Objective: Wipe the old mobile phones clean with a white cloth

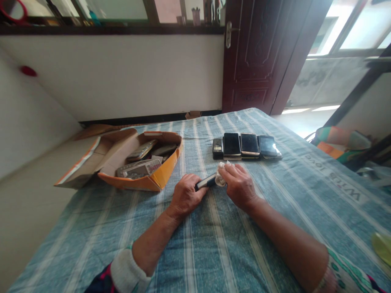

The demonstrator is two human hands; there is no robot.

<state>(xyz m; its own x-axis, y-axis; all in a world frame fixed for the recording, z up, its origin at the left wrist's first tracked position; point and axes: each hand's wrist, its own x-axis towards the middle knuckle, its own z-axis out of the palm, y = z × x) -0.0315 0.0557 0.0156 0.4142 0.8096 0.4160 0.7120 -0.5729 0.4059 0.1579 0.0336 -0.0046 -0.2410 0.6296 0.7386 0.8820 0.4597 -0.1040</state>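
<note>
My left hand [186, 192] is closed around one end of a dark mobile phone [206, 182] with a pale strip along its face. At the phone's other end, my right hand [240, 185] presses a crumpled white tissue [220, 175] against it. Both hands are held over the striped blue bedsheet [195, 260]. Beyond my right hand sits a row of phones: a small keypad phone [217, 148], a black touchscreen phone [231, 144], a gold-edged phone [249, 143] and a grey-screened phone [269, 145]. Some appear stacked on others.
To the left stands an open orange cardboard box [166, 173] with several old phones [142, 150] inside, its lid [82, 162] folded out leftward. A dark red door [256, 53] and a white wall [137, 77] rise behind the bed. A yellow-green object [381, 246] lies at the right edge.
</note>
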